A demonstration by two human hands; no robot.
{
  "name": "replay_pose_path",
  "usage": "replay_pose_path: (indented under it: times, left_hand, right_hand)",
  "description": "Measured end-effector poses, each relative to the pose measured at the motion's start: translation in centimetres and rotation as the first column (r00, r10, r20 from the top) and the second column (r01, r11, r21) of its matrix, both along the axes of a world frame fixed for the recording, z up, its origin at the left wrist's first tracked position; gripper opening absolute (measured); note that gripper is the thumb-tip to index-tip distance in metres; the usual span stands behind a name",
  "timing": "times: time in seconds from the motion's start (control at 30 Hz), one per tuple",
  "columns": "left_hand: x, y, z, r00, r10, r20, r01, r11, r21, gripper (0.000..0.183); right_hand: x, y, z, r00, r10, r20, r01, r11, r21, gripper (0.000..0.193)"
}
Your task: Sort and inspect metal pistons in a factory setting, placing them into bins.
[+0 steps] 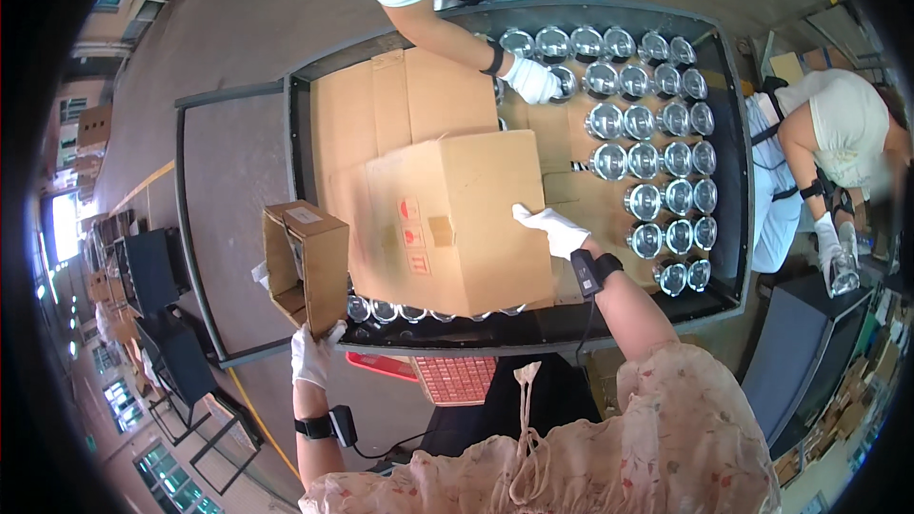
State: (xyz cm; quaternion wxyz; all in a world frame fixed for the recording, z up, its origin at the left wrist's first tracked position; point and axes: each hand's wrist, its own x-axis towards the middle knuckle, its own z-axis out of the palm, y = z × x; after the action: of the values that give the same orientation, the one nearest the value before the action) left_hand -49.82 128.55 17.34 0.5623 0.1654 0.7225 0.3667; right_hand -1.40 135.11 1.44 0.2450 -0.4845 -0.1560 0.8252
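Note:
My left hand (315,358), in a white glove, grips the lower end of a small open-ended cardboard box (324,271), whose inside shows. The box is tilted over the left front corner of the dark-framed table (571,331). A larger cardboard box (490,214), printed with red marks, sits tilted over the table; its left part is blurred. My right hand (554,229), also gloved, lies with fingers stretched out against the right face of the larger box. Clear glass, lamp-like pieces (609,161) stand in rows on cardboard at right, and more show along the front edge.
Across the table a co-worker's gloved hand (535,82) touches one glass piece. Another person (838,124) at the right holds a similar piece (844,276). A red basket (455,379) is below the front edge. A metal frame (186,200) extends at the left.

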Motion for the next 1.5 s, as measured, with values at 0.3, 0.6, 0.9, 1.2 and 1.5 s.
replay_pose_path:
  times: [0.3, 0.6, 0.9, 1.2, 1.5]
  left_hand:
    - [2.4, -2.9, 2.3, 0.996, 0.081, 0.024, -0.078, 0.993, -0.091, 0.043]
    - [3.8, -6.4, 3.6, 0.996, 0.078, -0.042, -0.080, 0.994, -0.068, 0.042]
    - [4.7, -8.2, 4.1, 0.992, 0.110, -0.055, -0.113, 0.992, -0.050, 0.039]
    - [5.4, -7.7, 4.9, 0.980, 0.197, -0.006, -0.197, 0.977, -0.075, 0.036]
    - [3.3, -6.6, 2.0, 0.988, -0.099, -0.116, 0.100, 0.995, 0.003, 0.035]
  right_hand:
    - [-2.1, 6.9, -4.5, 0.905, -0.317, 0.286, 0.273, 0.944, 0.183, 0.046]
    - [1.3, 10.7, -4.8, 0.982, -0.188, -0.004, 0.187, 0.979, 0.083, 0.042]
    - [-0.1, 11.8, -4.1, 0.976, -0.035, 0.217, -0.010, 0.979, 0.205, 0.044]
    - [-0.7, -1.6, -1.6, 0.963, -0.258, 0.077, 0.251, 0.964, 0.088, 0.032]
    - [-0.9, -6.3, -1.3, 0.939, -0.181, 0.293, 0.142, 0.978, 0.151, 0.039]
